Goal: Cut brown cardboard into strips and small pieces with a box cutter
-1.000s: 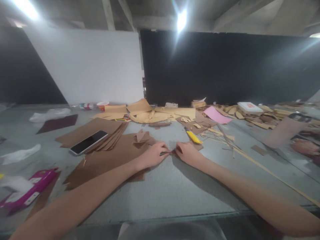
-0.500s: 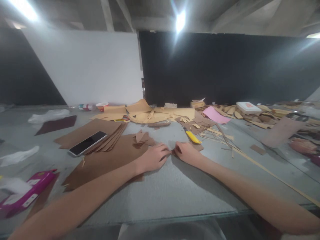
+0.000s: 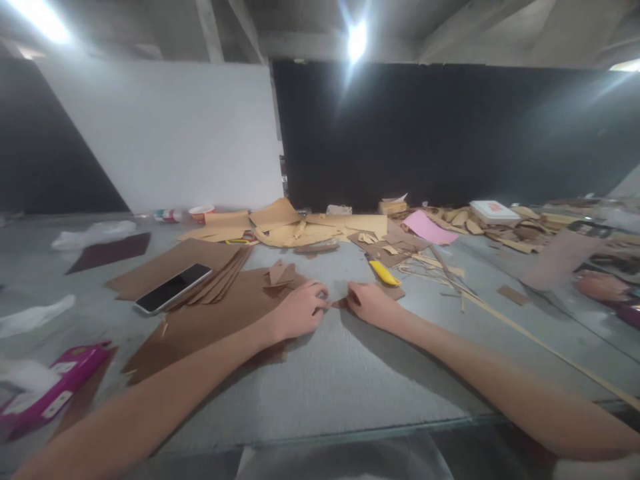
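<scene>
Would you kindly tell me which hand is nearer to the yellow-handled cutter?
Right. The right hand is just on the near side of the yellow-handled cutter; the left hand is farther off, to its left.

Brown sheets [image 3: 215, 317], scattered offcuts [image 3: 320, 230] and a yellow cutter [image 3: 384, 273] show a workshop.
</scene>
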Demonstrator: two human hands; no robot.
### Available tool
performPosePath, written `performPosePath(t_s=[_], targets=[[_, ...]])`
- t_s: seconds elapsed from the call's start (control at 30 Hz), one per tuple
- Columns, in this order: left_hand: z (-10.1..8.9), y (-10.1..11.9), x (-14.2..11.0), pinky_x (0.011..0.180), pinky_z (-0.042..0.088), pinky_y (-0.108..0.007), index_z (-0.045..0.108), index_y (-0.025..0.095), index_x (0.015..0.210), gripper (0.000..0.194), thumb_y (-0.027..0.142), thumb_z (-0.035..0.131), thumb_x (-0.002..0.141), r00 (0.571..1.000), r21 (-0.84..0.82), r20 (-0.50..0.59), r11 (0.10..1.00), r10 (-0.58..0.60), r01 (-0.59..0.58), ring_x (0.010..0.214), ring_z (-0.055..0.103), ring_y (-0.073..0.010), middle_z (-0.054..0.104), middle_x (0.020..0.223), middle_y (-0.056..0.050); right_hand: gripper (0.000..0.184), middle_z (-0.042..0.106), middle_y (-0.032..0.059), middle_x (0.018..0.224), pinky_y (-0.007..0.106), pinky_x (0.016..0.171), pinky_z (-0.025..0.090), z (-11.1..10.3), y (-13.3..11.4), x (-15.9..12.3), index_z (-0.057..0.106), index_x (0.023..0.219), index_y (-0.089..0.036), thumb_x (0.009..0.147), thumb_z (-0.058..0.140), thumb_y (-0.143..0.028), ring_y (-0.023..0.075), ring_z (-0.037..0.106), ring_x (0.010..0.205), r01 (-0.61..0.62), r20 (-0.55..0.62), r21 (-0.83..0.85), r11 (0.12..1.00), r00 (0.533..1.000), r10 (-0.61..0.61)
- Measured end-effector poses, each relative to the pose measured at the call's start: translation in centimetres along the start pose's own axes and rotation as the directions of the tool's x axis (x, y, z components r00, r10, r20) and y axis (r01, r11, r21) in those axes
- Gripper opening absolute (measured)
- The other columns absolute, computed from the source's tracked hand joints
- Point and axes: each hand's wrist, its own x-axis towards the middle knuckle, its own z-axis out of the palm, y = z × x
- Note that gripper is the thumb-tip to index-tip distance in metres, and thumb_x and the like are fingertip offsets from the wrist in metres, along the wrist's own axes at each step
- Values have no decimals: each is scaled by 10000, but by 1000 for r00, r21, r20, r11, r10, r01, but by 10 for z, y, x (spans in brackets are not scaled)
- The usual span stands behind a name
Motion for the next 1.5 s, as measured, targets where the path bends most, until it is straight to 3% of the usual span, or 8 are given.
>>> performPosePath(t_s=[0.23,0.43,0.6,0.73,0.9,1.03,1.2,1.5], targets=[[8,-4,-1,1026,533,-421,818,195,935,307,58,544,938,997,-77,-72,997,0,-5,1117,642,-250,747,1086,-82,119,757,104,922,297,636,283,1,-1,0,638,1002,-170,1021,526,-204,192,660,780,-1,-2,-19,1000,1000,1],[12,-6,0,1118,504,-456,750,187,1206,491,-32,471,867,980,-208,-152,973,-130,97,1210,609,-238,730,1200,-87,110,753,99,904,296,627,270,2,0,0,632,1009,-177,1023,528,-209,190,656,766,12,7,-12,1000,1000,-12],[9,-3,0,1134,498,-464,714,213,1306,569,-50,456,872,996,-109,-82,994,20,-29,1259,568,-241,684,1265,-96,98,751,102,911,290,636,283,3,2,1,637,994,-176,1017,547,-206,192,652,780,18,6,6,1000,1000,-18],[7,-1,2,1118,502,-453,752,213,1251,581,-80,468,837,993,-17,3,993,120,-120,1279,556,-259,666,1295,-109,79,750,94,923,286,642,290,3,2,2,631,984,-181,1010,559,-202,194,656,805,27,-1,13,1000,1000,-27],[6,0,6,1109,498,-456,795,187,1112,503,-88,481,831,995,5,43,996,91,-91,1297,553,-274,669,1277,-120,72,745,84,931,294,635,280,3,1,0,615,994,-198,1014,559,-239,204,659,809,10,13,-6,1000,1000,-10],[3,1,7,1110,491,-453,794,199,1135,515,-84,482,839,995,0,59,997,82,-83,1295,556,-271,663,1261,-113,181,742,101,1012,294,662,313,3,2,-4,577,1187,-185,1049,529,-291,221,674,846,-31,-10,16,999,999,31],[2,-1,7,1091,502,-443,790,198,1129,507,-82,479,844,995,-27,70,997,71,-69,1295,560,-275,662,1268,-110,269,728,102,1111,291,754,386,-2,12,-7,558,1302,-188,1037,527,-215,198,665,862,110,-8,106,988,994,-110],[0,12,5,1085,493,-442,735,173,1135,439,-53,481,858,992,50,67,992,111,-114,1297,530,-290,657,1224,-127,131,732,62,1000,283,783,427,-3,25,-5,661,1118,-206,1009,588,-201,196,658,884,202,-39,195,960,979,-198]])
